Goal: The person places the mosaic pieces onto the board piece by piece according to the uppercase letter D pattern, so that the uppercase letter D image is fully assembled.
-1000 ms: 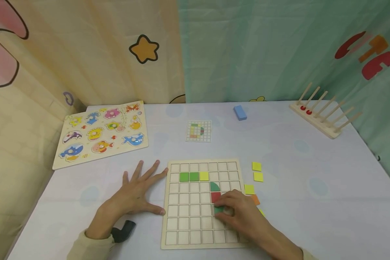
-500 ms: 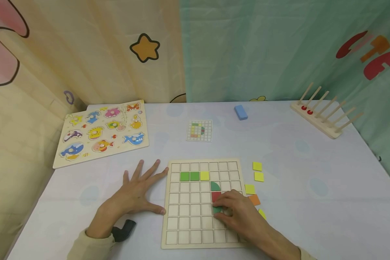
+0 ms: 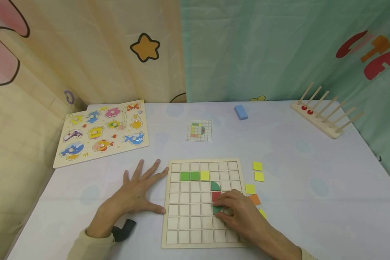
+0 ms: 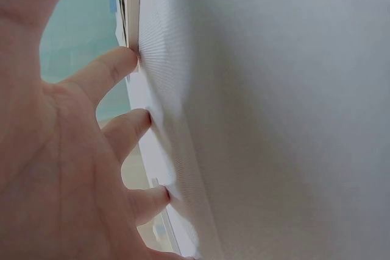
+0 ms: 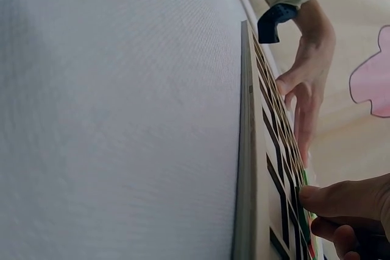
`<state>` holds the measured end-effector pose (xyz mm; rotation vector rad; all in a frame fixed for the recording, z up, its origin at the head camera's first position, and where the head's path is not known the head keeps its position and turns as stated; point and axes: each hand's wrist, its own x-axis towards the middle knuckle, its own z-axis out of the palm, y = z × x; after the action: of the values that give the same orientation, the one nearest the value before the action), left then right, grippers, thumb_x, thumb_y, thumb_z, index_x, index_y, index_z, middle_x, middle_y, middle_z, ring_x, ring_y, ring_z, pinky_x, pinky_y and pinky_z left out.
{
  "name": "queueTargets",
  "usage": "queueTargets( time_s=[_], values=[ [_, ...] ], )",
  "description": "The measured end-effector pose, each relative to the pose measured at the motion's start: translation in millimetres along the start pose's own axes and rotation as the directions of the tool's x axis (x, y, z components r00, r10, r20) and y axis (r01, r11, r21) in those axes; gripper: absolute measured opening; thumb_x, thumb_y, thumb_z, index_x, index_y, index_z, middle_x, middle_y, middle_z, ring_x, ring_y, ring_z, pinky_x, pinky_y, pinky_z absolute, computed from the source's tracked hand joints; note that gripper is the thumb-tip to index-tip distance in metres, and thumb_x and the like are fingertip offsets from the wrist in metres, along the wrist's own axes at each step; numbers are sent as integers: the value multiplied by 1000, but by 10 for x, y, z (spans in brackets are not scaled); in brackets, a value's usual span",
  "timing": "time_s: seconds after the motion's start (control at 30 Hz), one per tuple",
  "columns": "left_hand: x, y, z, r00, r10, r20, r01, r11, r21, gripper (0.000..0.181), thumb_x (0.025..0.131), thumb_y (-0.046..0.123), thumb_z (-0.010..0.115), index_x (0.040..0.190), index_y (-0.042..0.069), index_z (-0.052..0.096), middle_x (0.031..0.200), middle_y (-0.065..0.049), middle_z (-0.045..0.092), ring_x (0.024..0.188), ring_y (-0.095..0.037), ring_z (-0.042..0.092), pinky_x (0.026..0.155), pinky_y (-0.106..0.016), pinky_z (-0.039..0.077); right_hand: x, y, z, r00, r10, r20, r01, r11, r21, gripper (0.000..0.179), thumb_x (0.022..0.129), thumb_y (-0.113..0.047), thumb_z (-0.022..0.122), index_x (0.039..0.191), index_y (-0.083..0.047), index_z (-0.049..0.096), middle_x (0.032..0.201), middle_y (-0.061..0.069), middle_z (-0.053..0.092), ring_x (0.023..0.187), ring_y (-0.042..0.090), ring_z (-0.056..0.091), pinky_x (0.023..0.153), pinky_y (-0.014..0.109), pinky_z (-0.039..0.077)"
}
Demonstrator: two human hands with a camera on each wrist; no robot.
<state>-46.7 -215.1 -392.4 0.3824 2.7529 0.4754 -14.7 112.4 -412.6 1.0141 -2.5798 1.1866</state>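
A wooden grid board (image 3: pixel 178 244) lies on the table. My left hand (image 3: pixel 133 196) is spread flat beside it, with thumb and index fingertip right at its left edge. In the left wrist view, spread fingertips (image 4: pixel 125 59) touch the cloth. My right hand (image 3: pixel 238 211) is over the board, pinching a dark green quarter-circle tile (image 3: pixel 216 209) at its cell; the fingers partly cover the tile. Directly above that tile are a red square tile (image 3: pixel 216 196) and another green quarter-circle (image 3: pixel 215 186). Two green squares (image 3: pixel 190 176) and a yellow square (image 3: pixel 204 176) fill a row higher up.
Right of the board lie several loose yellow tiles (image 3: pixel 257 166) and an orange one (image 3: pixel 254 199). Behind it are a pattern card (image 3: pixel 199 130) and a blue block (image 3: pixel 241 112). An animal puzzle (image 3: pixel 100 133) lies back left; a peg stand (image 3: pixel 318 121) stands back right.
Both hands stay in place. The right fingers have shifted only slightly around the green quarter-circle tile, which now sits a little further left in view.
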Motion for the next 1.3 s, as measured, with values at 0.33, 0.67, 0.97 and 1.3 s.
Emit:
queueTargets(
  time_s=[0.33,0.67,0.97,1.3],
  values=[
    [3,7,-6,1000,-6,4,6,1000,-8,119,52,72,82,154,31,35,165,-4,13,146,-49,-5,101,-81,-3,-20,13,-26,999,-7,-32,7,1000,-3,26,69,2,85,91,-8,76,95,-6,70,83,7,59,74,7,42],
    [7,-2,-5,1000,-8,5,8,1000,-4,119,52,73,81,154,32,34,165,-3,12,146,-49,-5,101,-81,-3,-78,51,-58,997,-5,-72,5,1000,7,32,67,6,84,93,-11,77,93,-8,69,79,6,56,68,8,43],
    [10,0,-2,1000,-6,3,6,1000,3,120,51,73,81,154,32,34,165,-4,12,146,-50,-5,101,-81,-2,-134,82,-150,995,34,-91,-39,998,-58,36,64,4,87,93,-15,76,95,-10,69,84,6,60,73,9,45],
    [11,-2,-6,1000,-10,8,10,1000,6,119,52,74,80,154,32,34,165,-4,12,146,-50,-5,101,-81,-2,-279,137,-317,977,173,-123,-186,978,-97,37,64,2,88,93,-19,76,97,-15,67,82,2,60,74,10,48]
  ],
)
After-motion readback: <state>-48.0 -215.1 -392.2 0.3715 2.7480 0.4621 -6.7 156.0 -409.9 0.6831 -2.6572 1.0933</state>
